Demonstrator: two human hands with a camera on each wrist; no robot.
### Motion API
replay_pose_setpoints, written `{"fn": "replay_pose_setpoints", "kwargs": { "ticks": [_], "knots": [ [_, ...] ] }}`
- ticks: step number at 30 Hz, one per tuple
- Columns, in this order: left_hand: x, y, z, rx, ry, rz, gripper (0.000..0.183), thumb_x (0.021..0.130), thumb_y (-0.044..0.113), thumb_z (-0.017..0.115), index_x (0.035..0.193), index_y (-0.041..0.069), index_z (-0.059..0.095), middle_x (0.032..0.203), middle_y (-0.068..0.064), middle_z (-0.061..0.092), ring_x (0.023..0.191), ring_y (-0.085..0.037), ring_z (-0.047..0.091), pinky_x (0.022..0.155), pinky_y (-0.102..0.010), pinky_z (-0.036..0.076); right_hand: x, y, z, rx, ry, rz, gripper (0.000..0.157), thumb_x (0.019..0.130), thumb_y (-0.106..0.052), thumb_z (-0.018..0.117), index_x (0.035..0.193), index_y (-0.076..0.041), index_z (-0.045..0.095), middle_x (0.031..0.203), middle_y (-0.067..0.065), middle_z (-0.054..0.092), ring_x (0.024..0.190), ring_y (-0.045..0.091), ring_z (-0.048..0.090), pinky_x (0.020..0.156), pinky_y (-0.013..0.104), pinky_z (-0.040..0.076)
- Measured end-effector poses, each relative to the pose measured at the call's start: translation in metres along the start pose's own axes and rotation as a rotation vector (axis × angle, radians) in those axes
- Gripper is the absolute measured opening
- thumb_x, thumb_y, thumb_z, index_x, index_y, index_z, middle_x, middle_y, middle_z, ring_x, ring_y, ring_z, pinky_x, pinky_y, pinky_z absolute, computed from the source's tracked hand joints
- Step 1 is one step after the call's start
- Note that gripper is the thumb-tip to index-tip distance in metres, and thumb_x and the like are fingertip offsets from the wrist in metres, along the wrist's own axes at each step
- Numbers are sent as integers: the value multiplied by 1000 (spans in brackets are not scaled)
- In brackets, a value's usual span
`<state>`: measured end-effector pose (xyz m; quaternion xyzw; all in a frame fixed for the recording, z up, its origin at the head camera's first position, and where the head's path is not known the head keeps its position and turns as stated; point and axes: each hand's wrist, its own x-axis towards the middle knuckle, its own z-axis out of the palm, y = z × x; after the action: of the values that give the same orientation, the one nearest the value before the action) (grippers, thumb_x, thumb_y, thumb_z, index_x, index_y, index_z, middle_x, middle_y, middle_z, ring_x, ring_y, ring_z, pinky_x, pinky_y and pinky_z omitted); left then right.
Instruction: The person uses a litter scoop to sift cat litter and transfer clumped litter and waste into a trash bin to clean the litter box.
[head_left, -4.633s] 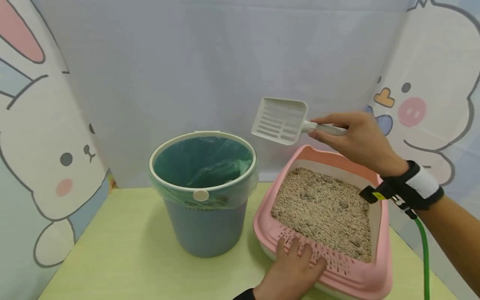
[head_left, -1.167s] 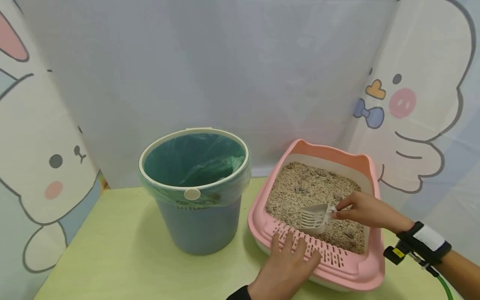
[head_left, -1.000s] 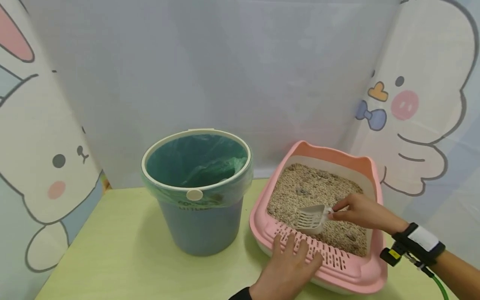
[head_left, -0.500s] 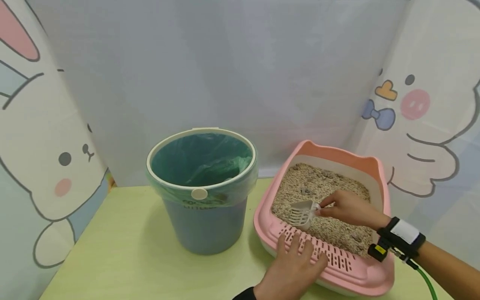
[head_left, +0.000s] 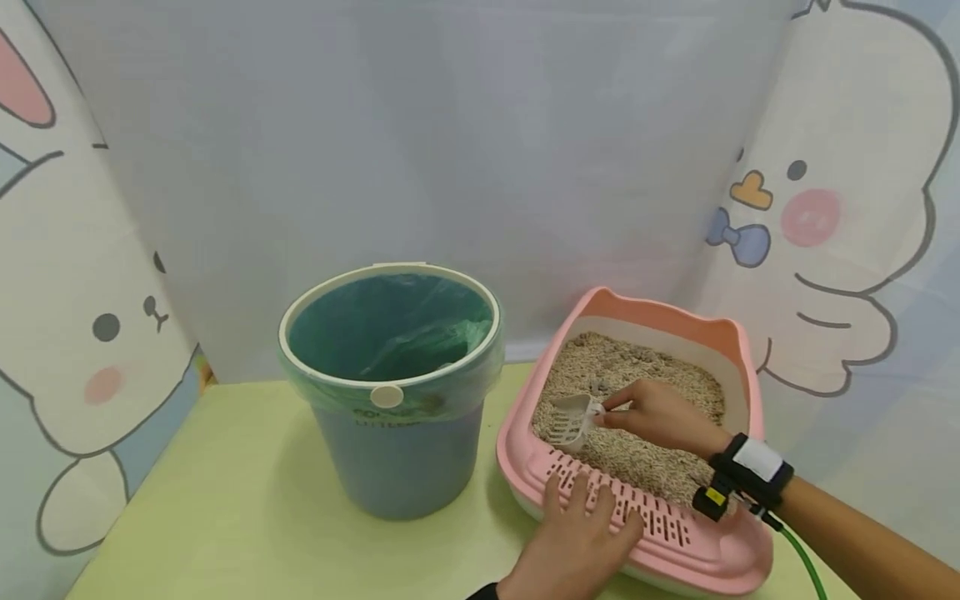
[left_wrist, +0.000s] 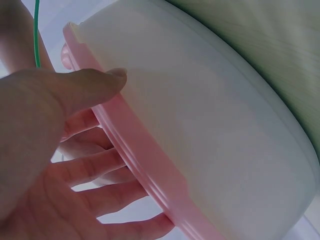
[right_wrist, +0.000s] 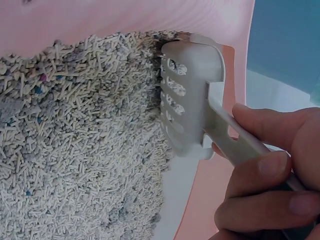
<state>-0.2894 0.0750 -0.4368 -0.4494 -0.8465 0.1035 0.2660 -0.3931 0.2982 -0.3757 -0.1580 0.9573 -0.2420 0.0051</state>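
A pink and white litter box [head_left: 731,542] holds pale pellet litter [head_left: 637,467] with some darker clumps. My right hand [head_left: 656,417] grips the handle of a slotted litter scoop [head_left: 572,427], fingers wrapped round it in the right wrist view. The scoop's head [right_wrist: 192,112] stands tilted with its edge in the litter, near the box's left front corner. At the front, my left hand [head_left: 570,537] holds the perforated rim [head_left: 660,521]. Its fingers lie spread on top, and the thumb [left_wrist: 107,80] presses the outer wall from below, hidden in the head view.
Left of the litter box stands a blue-grey bin [head_left: 405,471] with a green plastic liner [head_left: 330,317] folded over its rim. Both stand on a yellow-green table [head_left: 225,500]. A pale curtain with cartoon animals hangs behind. A green cable [head_left: 806,567] trails from the right wrist.
Raised near the bin 4.6 seconds ago, the scoop came down into the litter. Over the last second my right hand has moved it left to the box's side. The left hand keeps its place.
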Motion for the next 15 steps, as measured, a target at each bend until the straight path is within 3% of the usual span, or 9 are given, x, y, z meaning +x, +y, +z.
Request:
{"fn": "replay_pose_setpoints", "kwargs": {
  "ticks": [3,9,12,15],
  "knots": [
    [-4,-1,-1,-12,-28,-12,46,102,53,59,142,33,53,139,-1,66,129,-29,64,100,-52,57,4,1,3,52,8,2,33,97,-36,73,115,-10,81,98,6,81,51,4,38,52,23,37],
    [-4,-2,1,22,57,-18,40,100,41,64,138,32,56,135,-1,68,126,-29,66,97,-51,59,0,8,-5,203,30,37,32,97,-33,74,118,-10,80,117,14,78,58,5,42,54,23,39],
    [-3,-1,3,17,75,-17,40,99,39,65,138,33,57,134,0,68,125,-29,67,96,-50,59,-5,12,-10,227,34,54,33,98,-35,73,120,-12,79,126,17,75,80,12,65,68,27,52],
    [-3,1,3,6,64,-14,40,99,40,65,137,33,56,133,0,68,125,-29,66,96,-50,59,-12,18,-13,219,62,95,36,98,-40,72,122,-13,78,137,21,70,108,28,72,83,38,59]
  ]
}}
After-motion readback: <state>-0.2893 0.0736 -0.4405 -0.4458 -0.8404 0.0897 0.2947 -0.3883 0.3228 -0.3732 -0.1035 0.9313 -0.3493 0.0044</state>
